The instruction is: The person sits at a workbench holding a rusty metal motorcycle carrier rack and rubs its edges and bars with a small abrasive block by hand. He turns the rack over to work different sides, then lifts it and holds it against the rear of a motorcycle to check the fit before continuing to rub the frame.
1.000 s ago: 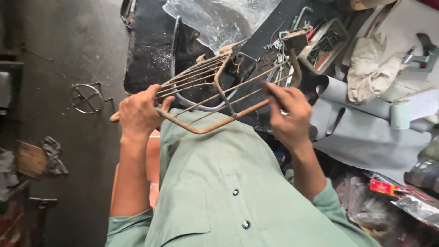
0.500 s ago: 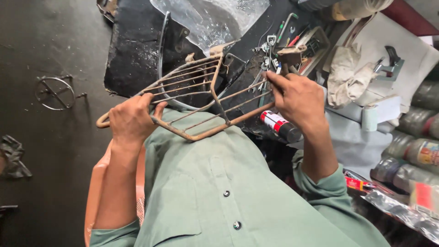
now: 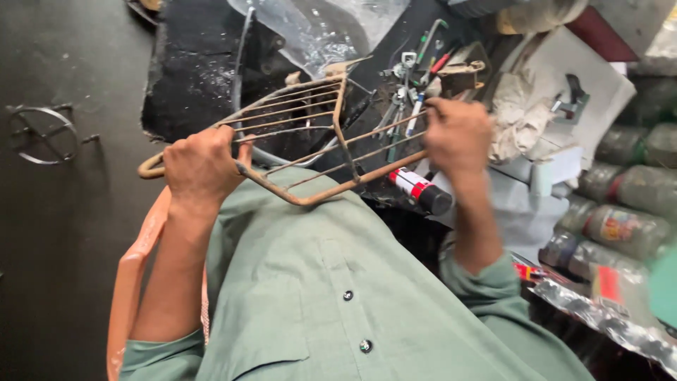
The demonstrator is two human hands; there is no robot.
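A person in a green shirt held a rusty wire rack in front of the chest with both bare hands. The left hand had its grip closed around the rack's near left rail, knuckles up, forearm bare and angled upward. The right hand had its grip closed on the rack's right edge, wrist bent, slightly blurred. The rack tilted between the two grips, its bars running from one to the other. Just below the right grip lay a black and red can; beyond it, scattered tools littered the cluttered bench.
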